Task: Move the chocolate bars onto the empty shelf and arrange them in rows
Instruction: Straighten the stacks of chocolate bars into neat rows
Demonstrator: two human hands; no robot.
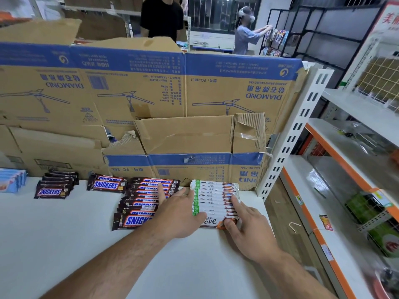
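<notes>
The only true container I can see is a wire basket [375,219] on the orange-edged rack at 3 o'clock. It holds green packets [360,207], though blur hides what they are. At 12 o'clock, flattened brown cardboard boxes with blue bands and fan drawings [129,87] stand as a back wall behind the flat white shelf [64,244]. I cannot tell whether anything is in them.

The white-wrapped Dove chocolate bars with green and orange ends [216,199] lie overlapped in one row running from the cardboard toward me, at 1 o'clock on the shelf. My left hand [179,214] lies flat, its grip spread with straight fingers, pressing the green left ends of the row. My right hand [250,225] is at the row's 3 o'clock side, with the forefinger straight along the right ends and the thumb on the orange end of the nearest bar. Its other fingers are out of sight, so the row sits between my two hands — touched on both flanks.

Just beside it at 9 o'clock lies a row of dark brown Snickers bars [142,201], which the left hand partly covers. Two more groups of Snickers — a pair [106,184] and a short stack [55,186] — lie toward 10 o'clock, with pale blue packets [11,182] at the far left edge.
</notes>
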